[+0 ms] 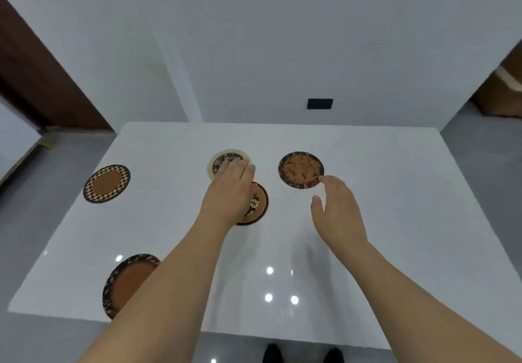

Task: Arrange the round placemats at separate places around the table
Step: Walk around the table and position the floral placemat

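Several round placemats lie on the glossy white table (pixel 367 221). A checkered-rim mat (pixel 106 183) sits at the left edge, and a leaf-rimmed brown mat (pixel 128 283) lies near the front left, partly under my left forearm. In the middle, a cream-rimmed mat (pixel 223 159) and a brown floral mat (pixel 258 203) lie close together. My left hand (pixel 228 190) rests flat across both of them, fingers together. A dark speckled mat (pixel 300 169) lies to the right. My right hand (pixel 339 207) hovers at its near edge, fingertips touching the rim, fingers apart.
The table's far edge stands close to a white wall with a black socket (pixel 319 103). Grey floor surrounds the table. A brown door frame (pixel 42 85) is at the left, and a brown box (pixel 502 91) at the far right. My shoes (pixel 302 355) show below the front edge.
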A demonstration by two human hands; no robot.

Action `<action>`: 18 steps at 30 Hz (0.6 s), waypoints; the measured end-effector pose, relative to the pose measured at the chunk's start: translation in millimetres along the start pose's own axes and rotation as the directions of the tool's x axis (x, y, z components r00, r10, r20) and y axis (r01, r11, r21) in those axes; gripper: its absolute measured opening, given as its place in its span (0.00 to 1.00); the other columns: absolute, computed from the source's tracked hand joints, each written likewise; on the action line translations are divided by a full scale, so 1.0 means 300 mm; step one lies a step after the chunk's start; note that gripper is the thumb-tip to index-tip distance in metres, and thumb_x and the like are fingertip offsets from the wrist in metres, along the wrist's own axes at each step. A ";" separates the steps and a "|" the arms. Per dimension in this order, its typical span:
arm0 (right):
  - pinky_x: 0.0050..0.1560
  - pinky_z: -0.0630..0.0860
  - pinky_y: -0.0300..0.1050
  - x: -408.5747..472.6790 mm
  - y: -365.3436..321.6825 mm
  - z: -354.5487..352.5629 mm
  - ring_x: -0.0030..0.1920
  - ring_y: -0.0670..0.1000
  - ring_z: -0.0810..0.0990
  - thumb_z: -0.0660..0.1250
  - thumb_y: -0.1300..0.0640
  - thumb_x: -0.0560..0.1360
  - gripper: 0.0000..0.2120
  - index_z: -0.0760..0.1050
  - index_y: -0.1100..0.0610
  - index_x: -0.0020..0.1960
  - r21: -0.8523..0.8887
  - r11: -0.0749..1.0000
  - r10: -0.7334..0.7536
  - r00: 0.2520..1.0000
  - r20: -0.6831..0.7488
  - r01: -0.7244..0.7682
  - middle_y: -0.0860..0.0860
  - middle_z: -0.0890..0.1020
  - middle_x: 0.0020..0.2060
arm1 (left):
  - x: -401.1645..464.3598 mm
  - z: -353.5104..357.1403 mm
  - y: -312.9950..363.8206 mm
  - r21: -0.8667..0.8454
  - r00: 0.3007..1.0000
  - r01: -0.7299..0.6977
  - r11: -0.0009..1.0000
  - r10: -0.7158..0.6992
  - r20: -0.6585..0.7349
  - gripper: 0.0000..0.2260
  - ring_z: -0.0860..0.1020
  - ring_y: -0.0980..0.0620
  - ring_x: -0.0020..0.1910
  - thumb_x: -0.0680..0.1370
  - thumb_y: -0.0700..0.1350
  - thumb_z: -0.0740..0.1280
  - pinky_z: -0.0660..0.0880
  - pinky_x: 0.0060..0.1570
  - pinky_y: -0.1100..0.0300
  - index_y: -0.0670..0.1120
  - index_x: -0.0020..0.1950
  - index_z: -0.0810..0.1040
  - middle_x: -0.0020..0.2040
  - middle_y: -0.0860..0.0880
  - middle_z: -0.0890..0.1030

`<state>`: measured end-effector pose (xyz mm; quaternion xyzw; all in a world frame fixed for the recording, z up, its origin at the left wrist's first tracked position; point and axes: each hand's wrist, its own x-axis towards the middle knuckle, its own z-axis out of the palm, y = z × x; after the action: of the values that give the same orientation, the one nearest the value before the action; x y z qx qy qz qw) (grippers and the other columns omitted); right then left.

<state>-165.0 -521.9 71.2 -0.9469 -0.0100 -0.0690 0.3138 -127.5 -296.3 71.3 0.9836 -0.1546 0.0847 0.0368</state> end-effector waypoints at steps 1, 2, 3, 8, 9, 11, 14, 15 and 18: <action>0.66 0.63 0.43 -0.025 0.053 -0.042 0.67 0.53 0.69 0.59 0.58 0.78 0.20 0.66 0.58 0.69 -0.005 0.999 0.044 0.999 -0.025 -0.044 0.54 0.72 0.67 | 0.028 0.006 0.064 -0.008 0.999 -0.049 0.999 0.049 0.005 0.18 0.66 0.41 0.71 0.80 0.44 0.60 0.56 0.74 0.45 0.39 0.69 0.69 0.70 0.41 0.71; 0.66 0.63 0.43 -0.053 0.109 -0.087 0.67 0.53 0.69 0.59 0.58 0.78 0.20 0.66 0.58 0.69 -0.009 0.996 0.088 0.995 -0.049 -0.089 0.54 0.72 0.67 | 0.055 0.012 0.134 -0.011 0.995 -0.102 0.995 0.102 0.007 0.18 0.66 0.42 0.71 0.80 0.44 0.59 0.56 0.74 0.46 0.40 0.69 0.68 0.70 0.41 0.70; 0.66 0.62 0.42 -0.083 0.166 -0.133 0.67 0.53 0.69 0.59 0.57 0.78 0.20 0.66 0.58 0.69 -0.013 0.991 0.130 0.989 -0.076 -0.132 0.53 0.72 0.67 | 0.080 0.018 0.207 -0.014 0.988 -0.156 0.988 0.156 0.004 0.17 0.66 0.42 0.71 0.81 0.45 0.59 0.57 0.74 0.46 0.41 0.69 0.69 0.69 0.42 0.71; 0.66 0.62 0.41 -0.281 0.475 -0.393 0.67 0.53 0.69 0.60 0.58 0.78 0.20 0.67 0.58 0.69 -0.019 0.939 0.331 0.918 -0.217 -0.343 0.53 0.72 0.67 | 0.186 0.056 0.651 -0.063 0.922 -0.386 0.920 0.386 -0.007 0.18 0.66 0.43 0.71 0.81 0.46 0.58 0.56 0.74 0.47 0.41 0.69 0.68 0.70 0.42 0.71; 0.66 0.62 0.42 -0.332 0.537 -0.447 0.68 0.53 0.69 0.60 0.58 0.78 0.20 0.67 0.58 0.69 -0.019 0.923 0.369 0.896 -0.247 -0.385 0.53 0.72 0.67 | 0.197 0.067 0.753 -0.068 0.905 -0.425 0.902 0.426 -0.005 0.18 0.65 0.43 0.72 0.81 0.47 0.58 0.55 0.75 0.47 0.41 0.70 0.68 0.71 0.43 0.70; 0.66 0.64 0.45 -0.438 0.660 -0.542 0.67 0.55 0.69 0.60 0.58 0.77 0.20 0.67 0.59 0.68 -0.016 0.882 0.447 0.844 -0.296 -0.472 0.54 0.72 0.67 | 0.200 0.082 0.952 -0.087 0.863 -0.504 0.859 0.506 -0.005 0.18 0.63 0.43 0.73 0.82 0.47 0.57 0.55 0.75 0.47 0.42 0.70 0.66 0.72 0.43 0.68; 0.65 0.65 0.51 -0.590 0.811 -0.659 0.65 0.59 0.70 0.61 0.59 0.77 0.20 0.67 0.60 0.68 -0.013 0.805 0.558 0.765 -0.323 -0.593 0.57 0.72 0.66 | 0.178 0.097 1.210 -0.117 0.780 -0.623 0.773 0.626 -0.011 0.18 0.63 0.43 0.73 0.82 0.46 0.57 0.55 0.75 0.48 0.42 0.71 0.66 0.72 0.44 0.69; 0.65 0.65 0.53 -0.620 0.838 -0.681 0.65 0.60 0.70 0.61 0.60 0.76 0.20 0.67 0.61 0.68 -0.004 0.785 0.583 0.742 -0.331 -0.619 0.58 0.72 0.66 | 0.168 0.100 1.258 -0.124 0.754 -0.653 0.747 0.657 -0.011 0.18 0.64 0.43 0.73 0.82 0.46 0.58 0.55 0.75 0.48 0.42 0.71 0.67 0.72 0.44 0.69; 0.66 0.65 0.55 -0.732 0.930 -0.759 0.65 0.62 0.69 0.60 0.62 0.75 0.20 0.67 0.64 0.67 0.011 0.712 0.657 0.661 -0.363 -0.702 0.60 0.72 0.65 | 0.137 0.124 1.429 -0.127 0.661 -0.743 0.657 0.750 0.013 0.18 0.65 0.43 0.73 0.82 0.45 0.58 0.56 0.75 0.48 0.42 0.71 0.67 0.71 0.44 0.70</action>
<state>-393.4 -875.9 56.4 -0.8730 0.4033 -0.1097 0.2513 -216.4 -719.2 61.9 0.8320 -0.5503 0.0519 0.0479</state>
